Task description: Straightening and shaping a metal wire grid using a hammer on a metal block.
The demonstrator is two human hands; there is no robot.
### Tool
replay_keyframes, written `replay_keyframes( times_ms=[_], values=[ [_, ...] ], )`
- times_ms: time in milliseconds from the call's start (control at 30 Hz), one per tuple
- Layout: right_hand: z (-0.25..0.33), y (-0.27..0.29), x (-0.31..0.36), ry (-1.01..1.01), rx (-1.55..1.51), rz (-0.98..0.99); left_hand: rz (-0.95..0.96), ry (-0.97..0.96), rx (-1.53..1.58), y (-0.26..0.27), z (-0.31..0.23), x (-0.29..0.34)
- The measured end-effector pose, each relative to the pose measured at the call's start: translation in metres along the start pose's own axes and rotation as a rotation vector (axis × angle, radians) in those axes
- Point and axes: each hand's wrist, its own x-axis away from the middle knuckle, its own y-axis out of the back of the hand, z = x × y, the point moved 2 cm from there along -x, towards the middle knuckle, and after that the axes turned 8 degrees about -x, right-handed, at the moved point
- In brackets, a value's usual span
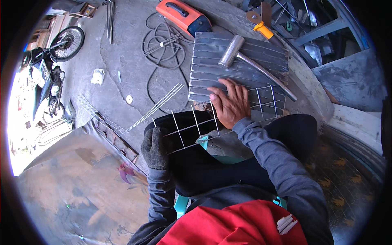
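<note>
A narrow wire mesh strip [200,127] of thin metal rods lies across my lap, its right part over a slatted metal worktop [204,61]. My left hand [154,149], in a grey knitted glove, is closed around the strip's left end. Bare, my right hand [232,104] lies on the mesh at the worktop's near edge, fingers stretched out and thumb apart. Just beyond it a metal hammer [231,51] with a cylindrical head rests on the slats, its handle slanting down to the right.
An orange machine [183,16] with a coiled cable [148,73] stands beyond the worktop. A yellow angle grinder [262,29] lies at the far right near metal frames [318,30]. Loose rods [157,105] and another mesh piece [98,112] lie left; a motorcycle [51,77] stands farther left.
</note>
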Motion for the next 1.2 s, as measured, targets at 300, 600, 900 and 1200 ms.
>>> replay_keyframes(
  times_ms=[300, 600, 900, 1200],
  values=[
    [-0.007, -0.010, 0.001, -0.012, 0.054, 0.034, 0.063, 0.001, 0.004, 0.003, -0.030, 0.010],
    [-0.001, -0.003, 0.003, -0.045, 0.048, 0.052, 0.301, 0.013, 0.231, 0.015, -0.035, 0.016],
    [0.021, 0.017, 0.007, -0.007, -0.117, -0.100, 0.282, 0.066, 0.342, 0.020, -0.014, 0.019],
    [0.055, -0.010, 0.026, 0.187, -0.031, -0.079, 0.177, -0.026, 0.234, 0.015, -0.012, 0.026]
  ],
)
